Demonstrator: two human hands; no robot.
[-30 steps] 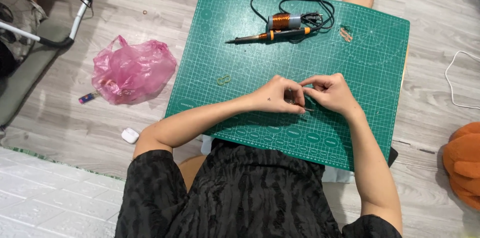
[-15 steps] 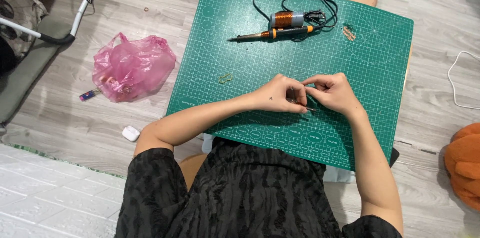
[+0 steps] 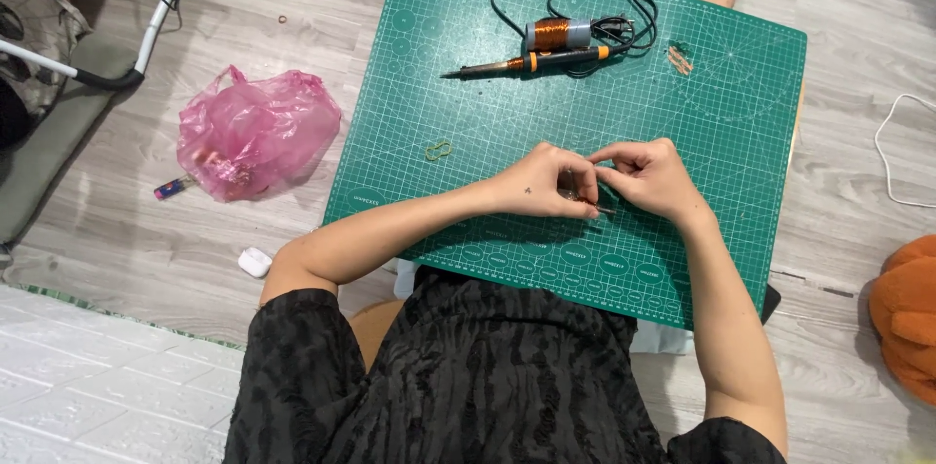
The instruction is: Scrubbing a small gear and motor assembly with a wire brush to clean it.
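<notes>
Grey wood floor, green cutting mat (image 3: 468,64) on it. Left hand (image 3: 541,183) and right hand (image 3: 648,179) meet over the mat's near half, fingertips pinched shut on a small thin metal piece (image 3: 590,203), mostly hidden. Beyond: soldering iron (image 3: 531,62), copper wire spool (image 3: 556,33), black cord. Pink plastic bag (image 3: 255,131) lies off the mat, left.

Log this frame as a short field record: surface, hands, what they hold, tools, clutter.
surface: green cutting mat on a wood-look floor
left hand: left hand on the mat, fingers pinched on a small thin piece, fingertips meeting the other hand
right hand: right hand pinching the same small piece; too small to identify
tools: soldering iron with black cord, coil of copper wire, both at the far side of the mat
on mat: yellow loop
clutter: pink plastic bag and small white case on the floor beside the mat
</notes>
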